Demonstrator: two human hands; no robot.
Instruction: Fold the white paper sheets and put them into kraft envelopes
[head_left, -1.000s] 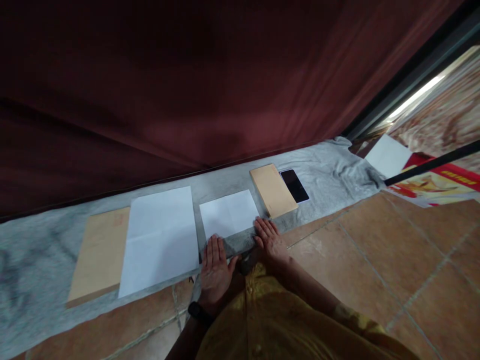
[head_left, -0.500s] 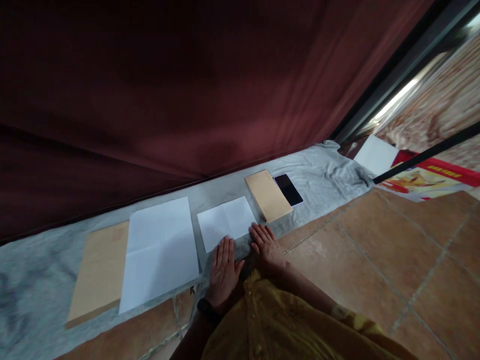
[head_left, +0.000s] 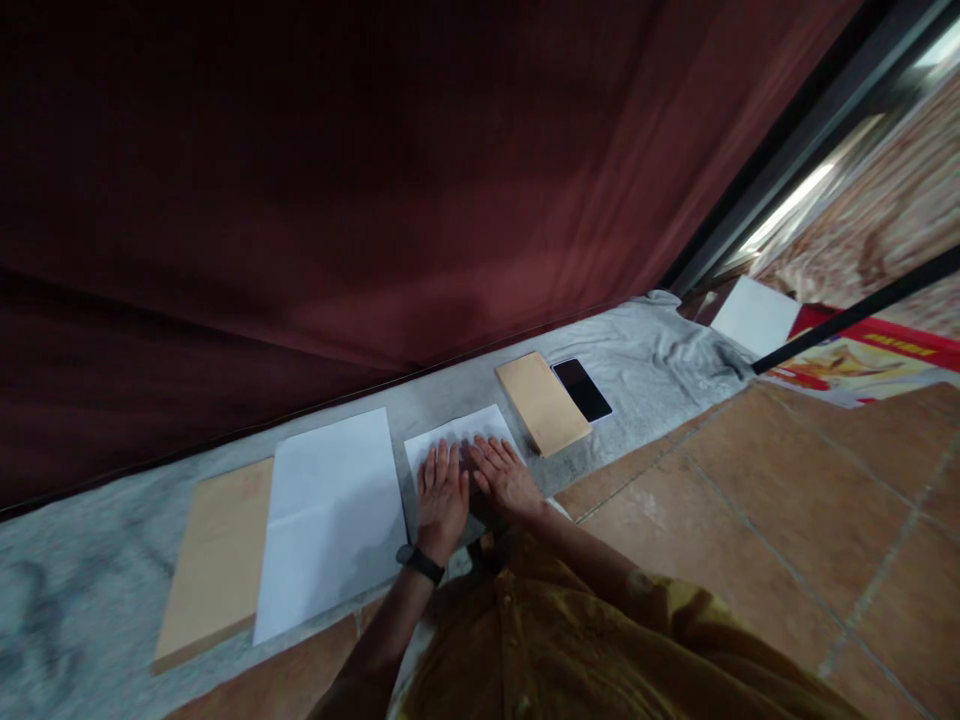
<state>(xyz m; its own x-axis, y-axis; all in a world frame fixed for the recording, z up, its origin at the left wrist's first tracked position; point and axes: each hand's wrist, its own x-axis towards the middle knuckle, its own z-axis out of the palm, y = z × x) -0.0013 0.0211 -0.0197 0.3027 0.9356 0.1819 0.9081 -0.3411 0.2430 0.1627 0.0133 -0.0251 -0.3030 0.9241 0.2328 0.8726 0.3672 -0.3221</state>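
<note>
A small white sheet of paper (head_left: 491, 419) lies flat on a grey cloth. My left hand (head_left: 442, 490) rests on it palm down, fingers stretched forward, with a dark band on the wrist. Beside it my right hand (head_left: 508, 478) lies flat on the same sheet, fingers spread a little, the thumbs close together. Both hands cover the sheet's middle and near part. Left of them is a larger white sheet (head_left: 330, 510). To the right sits a stack of tan envelopes or paper (head_left: 544, 402), with a dark-screened phone (head_left: 583, 390) against its far side.
A larger tan stack (head_left: 214, 560) lies at the left, partly beneath the big sheet. The grey cloth (head_left: 90, 590) covers a long ledge along a dark red curtain (head_left: 375, 250). A dark pole (head_left: 862, 305) and a red-and-yellow printed box (head_left: 862, 350) are at the right, above brown floor tiles (head_left: 712, 540).
Both my hands have slid forward from the near edge of the small sheet onto its middle. The view has shifted slightly, and the papers and phone stay in place.
</note>
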